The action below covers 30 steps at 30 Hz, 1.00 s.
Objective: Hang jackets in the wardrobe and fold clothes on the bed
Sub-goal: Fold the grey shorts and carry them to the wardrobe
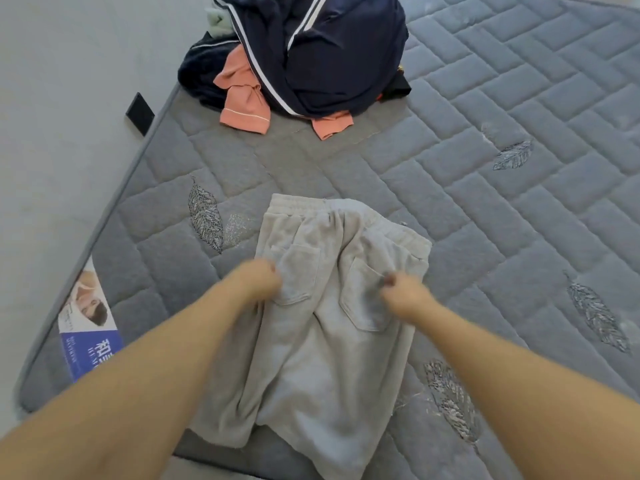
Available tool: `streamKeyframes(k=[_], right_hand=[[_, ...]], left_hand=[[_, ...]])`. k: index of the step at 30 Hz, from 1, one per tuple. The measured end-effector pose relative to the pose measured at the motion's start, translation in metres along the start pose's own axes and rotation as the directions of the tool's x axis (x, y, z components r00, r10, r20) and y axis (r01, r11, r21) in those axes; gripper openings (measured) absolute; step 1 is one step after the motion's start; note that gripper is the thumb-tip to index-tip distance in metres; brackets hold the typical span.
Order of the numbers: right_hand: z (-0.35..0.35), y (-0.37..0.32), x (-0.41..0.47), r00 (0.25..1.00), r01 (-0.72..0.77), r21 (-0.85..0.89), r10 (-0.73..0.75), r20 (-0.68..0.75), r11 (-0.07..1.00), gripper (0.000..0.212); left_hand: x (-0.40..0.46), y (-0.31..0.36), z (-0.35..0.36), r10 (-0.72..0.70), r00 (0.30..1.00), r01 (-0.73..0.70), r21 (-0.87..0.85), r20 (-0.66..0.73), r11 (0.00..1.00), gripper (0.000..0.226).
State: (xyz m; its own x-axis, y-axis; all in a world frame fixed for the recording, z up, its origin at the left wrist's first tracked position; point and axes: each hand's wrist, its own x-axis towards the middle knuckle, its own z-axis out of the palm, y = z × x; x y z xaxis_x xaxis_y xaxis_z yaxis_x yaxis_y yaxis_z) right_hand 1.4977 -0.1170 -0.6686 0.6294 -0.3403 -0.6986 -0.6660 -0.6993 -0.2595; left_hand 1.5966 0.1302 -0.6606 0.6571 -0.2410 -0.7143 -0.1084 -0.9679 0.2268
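Nearest me, grey shorts [311, 327] lie back-pockets up on the mattress [485, 209], waistband at the far end. My left hand [258, 280] & right hand [403, 294] each pinch the fabric by a pocket, fingers curled tight. Further off, clothes pile [311, 57]: navy striped jacket over orange garment, near mattress's left edge.

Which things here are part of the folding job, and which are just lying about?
In the job:
grey shorts, gripped by left hand and right hand
heap of clothes, navy and orange, waiting
mattress, the folding surface

Lying about:
black object between mattress and wall
printed label on the mattress corner
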Motion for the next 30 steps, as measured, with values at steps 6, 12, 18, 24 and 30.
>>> streamKeyframes(k=[6, 12, 18, 24, 30], right_hand=[[-0.026, 0.012, 0.074, 0.856, -0.375, 0.606, 0.513, -0.065, 0.701, 0.060], [-0.024, 0.027, 0.090, 0.901, -0.225, 0.787, 0.431, -0.057, 0.575, 0.046], [-0.053, 0.050, 0.070, 0.975, -0.044, 0.815, 0.204, -0.092, 0.578, 0.014], [-0.077, 0.081, 0.047, 0.978, -0.149, 0.847, 0.200, 0.052, 0.510, 0.012], [-0.081, 0.116, 0.039, 0.962, -0.221, 0.926, 0.223, 0.156, 0.306, 0.035]], left_hand=[[0.087, 0.001, -0.030, -0.314, 0.926, 0.130, -0.605, -0.210, 0.786, 0.060], [0.106, 0.025, -0.003, -0.351, 0.931, 0.119, -0.825, -0.100, 0.552, 0.044], [0.083, 0.040, -0.063, -0.290, 0.844, -0.078, -0.640, -0.450, 0.765, 0.034], [0.041, 0.116, -0.090, -0.021, 0.795, -0.275, -0.391, -0.606, 0.878, 0.018], [-0.003, 0.207, 0.053, 0.407, 0.908, -0.417, -0.322, -0.100, 0.850, 0.023]])
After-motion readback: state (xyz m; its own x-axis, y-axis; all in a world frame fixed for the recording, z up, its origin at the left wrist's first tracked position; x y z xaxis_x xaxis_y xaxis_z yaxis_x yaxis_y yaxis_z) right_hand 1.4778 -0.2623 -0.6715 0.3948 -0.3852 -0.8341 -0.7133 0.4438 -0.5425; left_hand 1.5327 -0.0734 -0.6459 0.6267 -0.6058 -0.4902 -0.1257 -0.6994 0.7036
